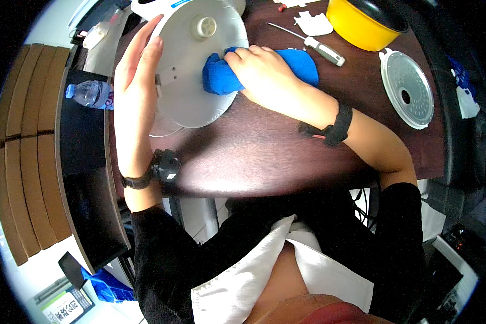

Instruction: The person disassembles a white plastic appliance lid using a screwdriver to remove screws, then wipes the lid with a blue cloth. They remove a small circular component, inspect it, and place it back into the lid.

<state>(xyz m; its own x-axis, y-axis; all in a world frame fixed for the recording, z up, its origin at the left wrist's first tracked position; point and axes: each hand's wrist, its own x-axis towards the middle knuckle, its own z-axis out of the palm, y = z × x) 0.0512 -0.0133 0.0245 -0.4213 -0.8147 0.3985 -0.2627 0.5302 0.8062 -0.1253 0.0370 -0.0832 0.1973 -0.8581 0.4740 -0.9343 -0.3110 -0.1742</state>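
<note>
A large pale grey-white round shell (191, 97) stands tilted on the table, with a small white round fitting (205, 27) near its top. My left hand (137, 70) grips its left rim, fingers long and nearly straight along the edge. Bunched under my right hand (262, 70) is a blue cloth (221, 75), pressed against the shell's right side. My right fingers curl over this cloth, and its loose end spreads right onto the table. Behind the shell, a white body with a blue stripe shows only in part.
A screwdriver (324, 51) lies beyond the cloth near white scraps (313, 24). A yellow pot (362, 27) stands at the far right, and a round perforated lid (407, 89) lies below it. Left of my hand is a water bottle (92, 94). Brown boxes (29, 151) line the left side.
</note>
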